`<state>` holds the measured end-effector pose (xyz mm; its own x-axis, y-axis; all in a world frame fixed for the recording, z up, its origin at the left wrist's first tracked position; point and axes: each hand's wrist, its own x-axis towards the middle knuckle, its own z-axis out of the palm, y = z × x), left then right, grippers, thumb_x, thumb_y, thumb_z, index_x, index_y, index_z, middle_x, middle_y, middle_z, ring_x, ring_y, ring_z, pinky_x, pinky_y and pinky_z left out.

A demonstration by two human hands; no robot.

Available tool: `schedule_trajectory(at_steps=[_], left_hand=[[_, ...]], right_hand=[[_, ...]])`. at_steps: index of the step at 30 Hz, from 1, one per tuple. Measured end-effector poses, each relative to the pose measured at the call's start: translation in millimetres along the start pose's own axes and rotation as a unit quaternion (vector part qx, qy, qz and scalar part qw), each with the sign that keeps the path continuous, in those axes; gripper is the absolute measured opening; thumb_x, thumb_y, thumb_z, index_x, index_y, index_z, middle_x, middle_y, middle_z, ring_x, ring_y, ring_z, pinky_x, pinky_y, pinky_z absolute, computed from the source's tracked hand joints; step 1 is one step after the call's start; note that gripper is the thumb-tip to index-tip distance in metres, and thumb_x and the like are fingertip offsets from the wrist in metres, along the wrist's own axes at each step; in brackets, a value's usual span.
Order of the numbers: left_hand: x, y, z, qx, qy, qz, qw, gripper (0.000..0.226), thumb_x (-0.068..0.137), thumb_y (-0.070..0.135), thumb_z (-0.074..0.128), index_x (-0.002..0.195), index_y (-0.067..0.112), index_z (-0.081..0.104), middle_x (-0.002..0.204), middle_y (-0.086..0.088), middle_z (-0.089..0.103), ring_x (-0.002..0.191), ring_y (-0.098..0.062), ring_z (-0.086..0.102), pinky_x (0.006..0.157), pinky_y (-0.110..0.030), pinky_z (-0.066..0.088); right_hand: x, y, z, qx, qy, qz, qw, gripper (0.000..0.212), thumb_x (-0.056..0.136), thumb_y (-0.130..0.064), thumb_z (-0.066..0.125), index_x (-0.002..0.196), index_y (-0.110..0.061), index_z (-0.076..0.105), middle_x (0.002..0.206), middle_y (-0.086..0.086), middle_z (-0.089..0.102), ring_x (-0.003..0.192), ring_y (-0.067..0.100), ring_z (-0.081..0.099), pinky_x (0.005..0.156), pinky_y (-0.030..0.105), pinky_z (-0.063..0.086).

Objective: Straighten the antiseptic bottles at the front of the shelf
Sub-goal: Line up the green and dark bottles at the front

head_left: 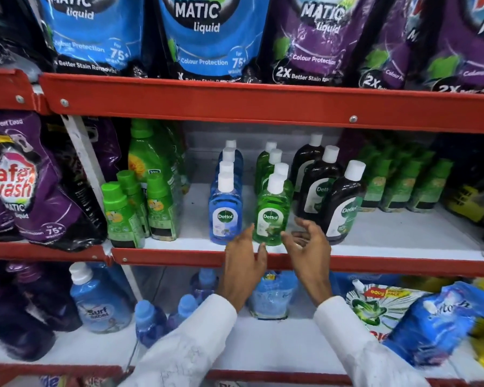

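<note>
Three rows of antiseptic bottles with white caps stand on the middle shelf. The front blue bottle [224, 216] is upright at the shelf's front. Just right of it stands the front green bottle [271, 216]. The front dark brown bottle [344, 208] leans a little to the right. My left hand [245, 261] hangs open in front of the shelf lip, fingertips just below the green bottle's left side. My right hand [309, 244] is open with curled fingers just right of the green bottle's base. Neither hand holds anything.
The red shelf lip [179, 256] runs under the bottles. Green-capped bottles [123, 213] stand to the left, green packs [403, 185] to the right. Detergent pouches [207, 34] hang above. Blue bottles and pouches [98, 300] sit on the lower shelf.
</note>
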<state>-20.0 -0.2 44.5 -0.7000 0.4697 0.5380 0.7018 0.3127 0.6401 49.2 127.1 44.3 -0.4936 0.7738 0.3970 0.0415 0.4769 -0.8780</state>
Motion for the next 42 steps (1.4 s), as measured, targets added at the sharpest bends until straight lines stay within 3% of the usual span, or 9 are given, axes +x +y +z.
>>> schedule_trajectory(at_steps=[5,11,26,28,30,33,36,39,42], left_hand=[[15.6,3.8,14.6,0.047,-0.027,-0.040,0.998,0.028,0.088,0.012,0.058,0.113,0.002,0.050,0.100,-0.023,0.070,0.093,-0.043,0.065,0.076,-0.047,0.052],[17.1,5.8,22.6,-0.003,0.003,-0.066,0.998,0.026,0.088,0.012,0.060,0.112,0.017,0.051,0.101,-0.011,0.073,0.092,-0.029,0.069,0.080,-0.045,0.057],[22.0,3.3,28.2,-0.041,0.018,-0.083,0.996,0.026,0.090,0.016,0.066,0.115,0.013,0.061,0.104,-0.004,0.076,0.091,-0.013,0.071,0.084,-0.036,0.059],[20.7,3.1,27.7,-0.050,0.014,-0.080,0.995,0.026,0.090,0.015,0.066,0.115,0.014,0.061,0.104,-0.002,0.075,0.092,-0.011,0.071,0.084,-0.025,0.057],[15.2,5.6,27.2,-0.061,0.044,-0.077,0.994,0.029,0.089,0.013,0.066,0.117,0.014,0.060,0.108,-0.001,0.072,0.092,-0.009,0.068,0.083,-0.008,0.049],[-0.6,23.9,30.0,-0.041,0.140,-0.012,0.989,0.029,0.089,0.004,0.063,0.115,0.016,0.061,0.111,-0.002,0.058,0.095,-0.009,0.058,0.088,-0.009,0.041],[-9.8,55.6,50.0,-0.050,0.146,0.079,0.985,0.020,0.086,-0.001,0.063,0.100,0.013,0.065,0.099,-0.002,0.060,0.090,-0.009,0.059,0.087,-0.018,0.046],[-1.3,74.7,79.1,-0.062,0.070,0.048,0.995,0.027,0.087,0.012,0.064,0.113,0.018,0.062,0.104,-0.001,0.066,0.091,-0.010,0.061,0.088,-0.026,0.049],[11.7,77.3,106.4,-0.041,-0.003,-0.022,0.999,0.044,0.090,0.029,0.064,0.128,0.012,0.052,0.115,-0.010,0.068,0.102,-0.025,0.063,0.090,-0.034,0.049]], right_hand=[[13.0,5.9,-4.1,-0.006,-0.076,-0.019,0.997,0.042,0.085,-0.010,0.072,0.126,-0.008,0.062,0.110,0.004,0.073,0.091,0.009,0.070,0.074,-0.002,0.045],[20.4,9.7,-5.9,-0.027,-0.093,-0.070,0.993,0.026,0.091,-0.010,0.062,0.116,-0.012,0.069,0.108,0.003,0.077,0.095,0.010,0.072,0.089,0.034,0.058],[21.6,15.2,-6.5,-0.018,-0.066,-0.061,0.996,0.029,0.092,-0.008,0.060,0.119,-0.011,0.068,0.108,0.006,0.076,0.092,0.011,0.072,0.087,0.026,0.056],[19.8,12.3,-8.1,-0.005,-0.070,-0.054,0.996,0.028,0.092,-0.009,0.062,0.119,-0.011,0.068,0.109,0.004,0.076,0.093,0.009,0.071,0.087,0.023,0.057],[16.8,13.1,-17.0,0.013,-0.072,-0.034,0.997,0.030,0.091,-0.011,0.065,0.120,-0.010,0.067,0.110,-0.001,0.074,0.093,0.005,0.069,0.083,0.007,0.051],[9.5,21.4,-49.8,0.045,-0.008,-0.024,0.999,0.026,0.088,-0.009,0.067,0.111,-0.019,0.072,0.103,-0.008,0.074,0.089,-0.001,0.069,0.081,0.007,0.051],[18.8,34.6,-90.4,0.047,0.096,-0.025,0.994,0.024,0.085,0.001,0.063,0.095,-0.020,0.071,0.088,-0.006,0.074,0.081,0.011,0.070,0.074,0.015,0.054],[51.7,52.3,-111.0,-0.012,0.053,-0.005,0.998,0.038,0.083,0.004,0.060,0.118,-0.010,0.059,0.103,0.007,0.070,0.094,0.028,0.068,0.080,0.012,0.050],[85.0,66.3,-118.0,-0.100,-0.089,0.008,0.991,0.068,0.083,0.001,0.062,0.144,-0.009,0.036,0.136,0.018,0.058,0.120,0.036,0.058,0.096,0.032,0.048]])
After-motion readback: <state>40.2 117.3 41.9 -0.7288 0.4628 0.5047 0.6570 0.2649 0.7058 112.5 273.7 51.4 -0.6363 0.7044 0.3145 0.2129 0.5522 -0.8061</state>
